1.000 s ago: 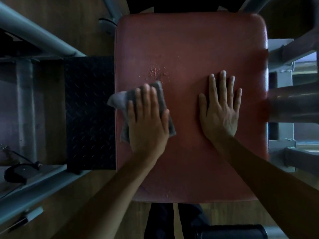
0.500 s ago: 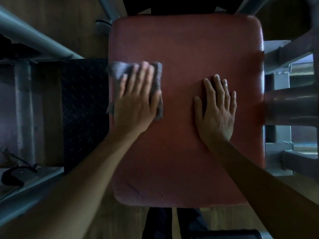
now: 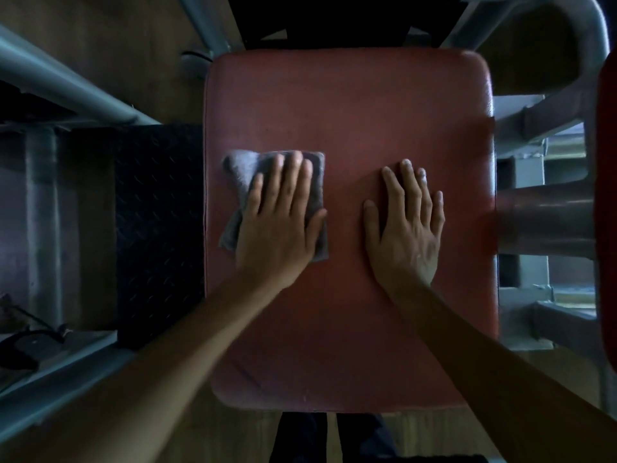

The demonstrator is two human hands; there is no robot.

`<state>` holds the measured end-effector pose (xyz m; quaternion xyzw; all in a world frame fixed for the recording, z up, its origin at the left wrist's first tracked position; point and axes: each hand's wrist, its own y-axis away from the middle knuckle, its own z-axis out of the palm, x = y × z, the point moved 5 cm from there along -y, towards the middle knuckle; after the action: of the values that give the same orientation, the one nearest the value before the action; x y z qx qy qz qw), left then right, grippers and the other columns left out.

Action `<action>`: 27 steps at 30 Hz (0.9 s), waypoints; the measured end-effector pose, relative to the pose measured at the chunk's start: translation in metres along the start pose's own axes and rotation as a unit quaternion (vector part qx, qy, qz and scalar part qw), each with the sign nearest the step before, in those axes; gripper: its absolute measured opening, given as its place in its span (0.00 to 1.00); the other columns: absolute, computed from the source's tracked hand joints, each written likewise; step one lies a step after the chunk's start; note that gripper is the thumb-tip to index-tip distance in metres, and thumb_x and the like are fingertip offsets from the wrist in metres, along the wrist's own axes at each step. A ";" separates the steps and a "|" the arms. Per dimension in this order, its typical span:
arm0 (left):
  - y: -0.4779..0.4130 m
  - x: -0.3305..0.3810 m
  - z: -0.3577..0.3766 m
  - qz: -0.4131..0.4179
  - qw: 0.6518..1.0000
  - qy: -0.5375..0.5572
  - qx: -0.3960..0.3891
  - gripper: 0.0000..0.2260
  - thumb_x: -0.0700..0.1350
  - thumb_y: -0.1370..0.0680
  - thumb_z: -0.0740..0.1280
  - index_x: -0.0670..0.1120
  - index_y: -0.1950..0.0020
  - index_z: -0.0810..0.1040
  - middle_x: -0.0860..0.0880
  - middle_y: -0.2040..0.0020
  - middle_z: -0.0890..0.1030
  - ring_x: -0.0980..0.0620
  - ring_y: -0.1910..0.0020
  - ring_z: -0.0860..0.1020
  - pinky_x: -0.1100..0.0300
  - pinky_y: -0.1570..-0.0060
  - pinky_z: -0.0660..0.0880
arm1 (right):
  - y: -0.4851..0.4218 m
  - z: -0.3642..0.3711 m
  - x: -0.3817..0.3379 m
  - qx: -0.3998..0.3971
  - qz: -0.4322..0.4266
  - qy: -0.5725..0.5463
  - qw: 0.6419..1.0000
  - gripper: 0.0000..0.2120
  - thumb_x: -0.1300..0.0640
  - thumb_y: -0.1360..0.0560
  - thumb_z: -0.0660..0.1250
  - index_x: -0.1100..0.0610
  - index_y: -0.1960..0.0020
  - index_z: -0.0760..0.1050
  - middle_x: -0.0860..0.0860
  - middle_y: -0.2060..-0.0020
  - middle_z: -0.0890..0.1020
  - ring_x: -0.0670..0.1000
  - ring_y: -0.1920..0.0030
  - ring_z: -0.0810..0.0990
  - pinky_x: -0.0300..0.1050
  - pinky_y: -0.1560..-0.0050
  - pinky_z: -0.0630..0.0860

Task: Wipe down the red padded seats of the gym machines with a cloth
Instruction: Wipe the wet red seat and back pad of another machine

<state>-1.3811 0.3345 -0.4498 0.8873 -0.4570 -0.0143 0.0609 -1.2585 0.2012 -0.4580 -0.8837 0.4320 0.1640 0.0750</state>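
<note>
Cloth (image 3: 238, 168) on red seat (image 3: 350, 105) | beneath left hand (image 3: 280, 228), grip flat, uncurled | right hand (image 3: 405, 232) flat on seat

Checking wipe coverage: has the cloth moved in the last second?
Yes. The cloth overhung the seat's left edge earlier; now it lies wholly on the seat, shifted right, inward.

Red padded seat (image 3: 350, 312): one in full view; second red pad (image 3: 608, 228) partly visible at right edge. Grey cloth (image 3: 240, 168): one. Hands: two, left hand (image 3: 280, 228), right hand (image 3: 405, 235). Black tread plate (image 3: 157, 228): one.
</note>
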 end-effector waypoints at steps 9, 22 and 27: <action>0.053 0.005 0.003 0.040 0.999 -0.004 -0.027 0.28 0.56 0.15 0.44 0.42 0.19 0.52 0.44 0.19 0.53 0.46 0.20 0.49 0.45 0.22 0.50 | -0.001 -0.001 -0.001 -0.005 -0.001 -0.001 1.000 0.25 0.44 0.17 0.55 0.50 0.23 0.61 0.50 0.21 0.59 0.52 0.20 0.52 0.54 0.21 0.46; 0.055 0.009 0.004 -0.040 0.999 0.019 -0.031 0.28 0.57 0.15 0.45 0.42 0.19 0.50 0.44 0.19 0.51 0.47 0.20 0.48 0.46 0.22 0.49 | 0.000 0.000 -0.002 0.001 0.005 0.006 1.000 0.24 0.44 0.17 0.55 0.50 0.23 0.61 0.49 0.21 0.59 0.51 0.20 0.53 0.54 0.21 0.47; 0.027 0.002 0.000 -0.028 0.999 0.024 -0.010 0.29 0.57 0.16 0.48 0.42 0.20 0.53 0.45 0.19 0.55 0.47 0.20 0.51 0.46 0.22 0.50 | 0.000 -0.001 -0.001 0.010 0.002 0.009 1.000 0.24 0.44 0.17 0.55 0.50 0.23 0.62 0.50 0.21 0.60 0.52 0.21 0.54 0.53 0.21 0.48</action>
<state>-1.4020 0.3172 -0.4469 0.8991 -0.4303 0.0010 0.0801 -1.2588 0.2018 -0.4571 -0.8835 0.4360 0.1520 0.0794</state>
